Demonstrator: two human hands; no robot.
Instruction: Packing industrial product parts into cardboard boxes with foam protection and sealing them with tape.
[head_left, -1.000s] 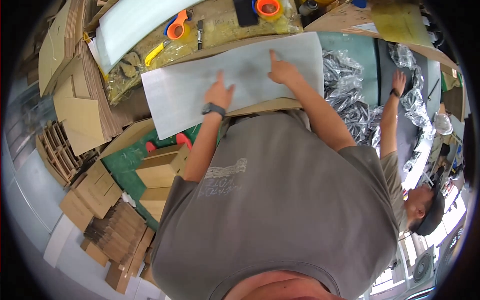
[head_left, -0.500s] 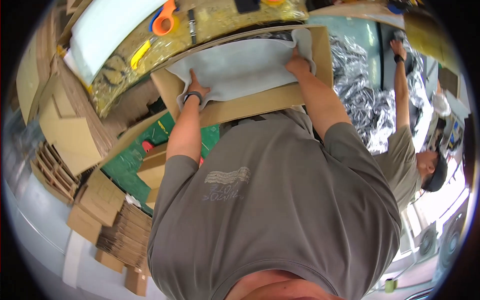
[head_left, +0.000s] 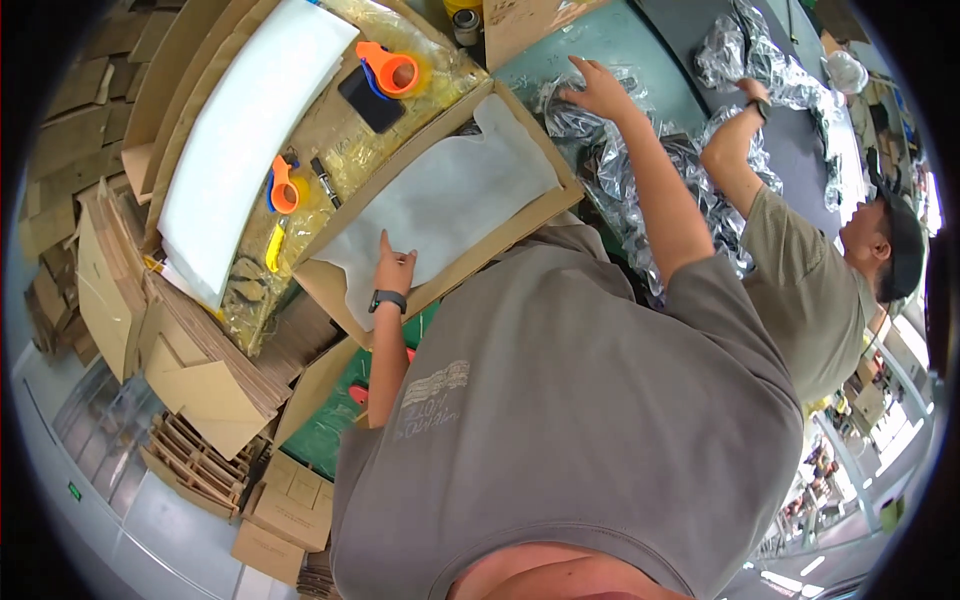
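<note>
Pressing our open left hand (head_left: pixel 393 272) flat on the white sheet (head_left: pixel 450 195) in the box (head_left: pixel 520 215), we rest our right hand (head_left: pixel 598 92), fingers spread, on foil (head_left: pixel 640 190), gripping nothing.

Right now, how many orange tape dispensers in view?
2. One tape dispenser lies beside a black pad near the top of the bench; the second tape dispenser lies next to the white foam sheet. Others may be hidden.
</note>
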